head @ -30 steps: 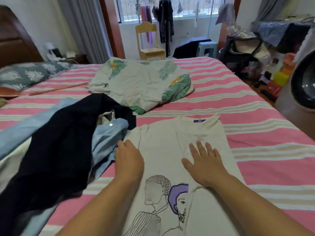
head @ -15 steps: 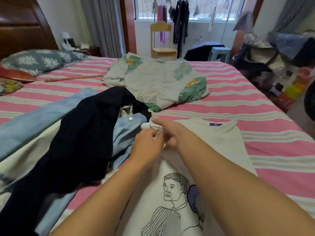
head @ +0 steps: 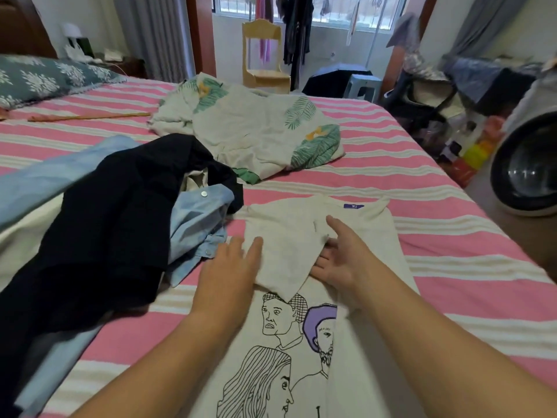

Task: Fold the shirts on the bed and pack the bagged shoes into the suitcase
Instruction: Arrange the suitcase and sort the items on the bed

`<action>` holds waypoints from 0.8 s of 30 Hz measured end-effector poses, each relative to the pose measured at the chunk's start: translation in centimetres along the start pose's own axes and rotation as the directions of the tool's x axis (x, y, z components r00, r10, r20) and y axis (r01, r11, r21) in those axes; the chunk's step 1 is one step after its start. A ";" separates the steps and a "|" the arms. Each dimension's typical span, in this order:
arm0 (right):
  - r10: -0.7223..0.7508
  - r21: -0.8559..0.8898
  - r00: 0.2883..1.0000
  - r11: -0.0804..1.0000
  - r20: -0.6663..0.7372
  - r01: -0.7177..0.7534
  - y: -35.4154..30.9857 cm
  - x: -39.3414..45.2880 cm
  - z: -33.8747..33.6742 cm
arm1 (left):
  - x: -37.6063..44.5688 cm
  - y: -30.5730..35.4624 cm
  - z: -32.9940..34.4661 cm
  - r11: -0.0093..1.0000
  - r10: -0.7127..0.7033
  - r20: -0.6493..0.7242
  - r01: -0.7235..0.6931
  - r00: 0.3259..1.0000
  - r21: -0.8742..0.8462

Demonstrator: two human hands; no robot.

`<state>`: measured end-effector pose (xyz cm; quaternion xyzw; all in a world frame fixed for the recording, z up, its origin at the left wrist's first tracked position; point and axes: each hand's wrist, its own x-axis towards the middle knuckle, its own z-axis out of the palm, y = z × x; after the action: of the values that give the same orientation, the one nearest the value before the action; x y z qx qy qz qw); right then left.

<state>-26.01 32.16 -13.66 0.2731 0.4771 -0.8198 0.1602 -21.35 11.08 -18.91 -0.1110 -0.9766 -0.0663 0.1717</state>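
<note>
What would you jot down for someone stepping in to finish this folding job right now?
Left hand: open, flat on the left edge of the printed T-shirt.
Right hand: open, fingers at the edge of the folded-in sleeve.
Done: one sleeve of the T-shirt lies folded across its chest.
Left: finish folding this shirt, then the dark garment and light blue shirt heaped to the left on the bed. No bagged shoes or suitcase can be made out in this view, so packing is still to do.
</note>
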 end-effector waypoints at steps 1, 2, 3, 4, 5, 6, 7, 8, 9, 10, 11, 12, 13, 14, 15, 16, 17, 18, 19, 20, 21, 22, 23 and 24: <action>-0.024 -0.063 0.999 0.998 -0.027 0.022 -0.1 0.1 0.5 | 0.2 0.9 -0.6 0.996 0.069 -0.022 -0.068 0.997 0.052; -0.058 -0.139 0.997 0.989 -0.052 0.050 -0.4 0.0 1.1 | 0.3 1.7 -0.9 0.981 0.172 -0.045 -0.167 0.984 0.099; -0.086 -0.199 0.995 0.977 -0.056 0.074 -0.8 0.6 1.5 | 0.3 2.4 -1.1 0.950 0.289 -0.059 -0.279 0.955 0.137; -0.117 -0.284 0.991 0.954 -0.062 0.095 -1.2 1.1 1.7 | 0.2 2.8 -1.1 0.912 0.393 -0.069 -0.379 0.917 0.154; -0.135 -0.371 0.988 0.923 -0.074 0.099 -1.5 1.5 1.8 | 0.3 2.8 -1.0 0.877 0.470 -0.090 -0.453 0.878 0.161; -0.129 -0.457 0.988 0.886 -0.079 0.079 -1.9 1.7 1.9 | 0.4 2.5 -1.1 0.864 0.496 -0.102 -0.478 0.862 0.161; -0.087 -0.529 0.993 0.848 -0.081 0.031 -2.3 1.8 1.9 | 0.3 2.1 -0.9 0.873 0.482 -0.100 -0.467 0.870 0.142; -0.027 -0.577 0.996 0.817 -0.079 -0.023 -2.5 1.6 1.9 | 0.1 1.7 -0.9 0.901 0.430 -0.083 -0.422 0.899 0.098; 0.022 -0.602 0.997 0.796 -0.076 -0.063 -2.8 1.6 1.8 | -0.3 1.5 -1.0 0.941 0.337 -0.064 -0.335 0.939 0.036; 0.034 -0.618 0.996 0.783 -0.078 -0.075 -3.1 1.5 1.9 | -0.6 1.5 -1.4 0.974 0.222 -0.046 -0.224 0.974 -0.034; 0.005 -0.625 0.998 0.779 -0.057 -0.040 -3.5 1.4 2.3 | -0.8 1.7 -2.0 0.987 0.102 -0.022 -0.104 0.995 -0.118; -0.060 -0.635 0.998 0.771 -0.019 0.034 -4.3 1.2 2.9 | -0.7 2.1 -2.6 0.977 0.002 0.033 0.005 0.999 -0.213; -0.142 -0.638 0.990 0.760 0.027 0.126 -5.2 0.7 3.4 | -0.1 2.8 -3.6 0.943 -0.052 0.080 0.075 0.995 -0.324; -0.213 -0.635 0.974 0.743 0.076 0.212 -6.2 -0.2 4.1 | 0.9 3.6 -4.6 0.896 -0.068 0.098 0.104 0.993 -0.431; -0.264 -0.640 0.956 0.714 0.131 0.285 -7.4 -1.3 4.5 | 2.2 4.8 -5.7 0.856 -0.064 0.086 0.099 0.994 -0.507; -0.310 -0.661 0.934 0.666 0.177 0.346 -8.6 -2.4 4.6 | 3.6 6.0 -6.7 0.832 -0.052 0.072 0.083 0.996 -0.548; -0.352 -0.692 0.913 0.607 0.207 0.391 -9.8 -3.5 4.3 | 4.8 7.7 -7.8 0.820 -0.037 0.060 0.065 0.998 -0.568; -0.383 -0.717 0.896 0.559 0.223 0.417 -11.0 -4.3 3.4 | 5.8 9.6 -8.7 0.806 -0.011 0.059 0.044 0.998 -0.590; -0.402 -0.733 0.888 0.532 0.221 0.424 -12.2 -5.1 2.1 | 6.4 11.6 -9.6 0.794 0.039 0.078 0.017 0.996 -0.608; -0.428 -0.747 0.880 0.512 0.207 0.425 -13.2 -5.8 0.3 | 6.7 13.6 -10.0 0.783 0.101 0.108 -0.012 0.989 -0.622; -0.455 -0.766 0.872 0.492 0.179 0.414 -14.0 -6.4 -1.8 | 6.6 15.4 -10.2 0.789 0.150 0.160 -0.021 0.976 -0.613; -0.483 -0.781 0.864 0.483 0.139 0.396 -14.6 -6.9 -4.0 | 6.0 16.8 -10.0 0.817 0.188 0.242 -0.015 0.952 -0.577; -0.499 -0.775 0.862 0.507 0.093 0.377 -14.9 -7.5 -6.5 | 4.9 17.7 -9.9 0.863 0.203 0.350 0.002 0.914 -0.505; -0.500 -0.748 0.865 0.559 0.040 0.357 -14.7 -7.9 -9.1 | 3.3 17.8 -9.6 0.900 0.178 0.446 0.038 0.877 -0.435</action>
<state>-24.67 47.35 -2.29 0.1320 0.8290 -0.5434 0.0078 -16.99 27.32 -7.18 -0.1952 -0.9446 -0.2446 -0.0993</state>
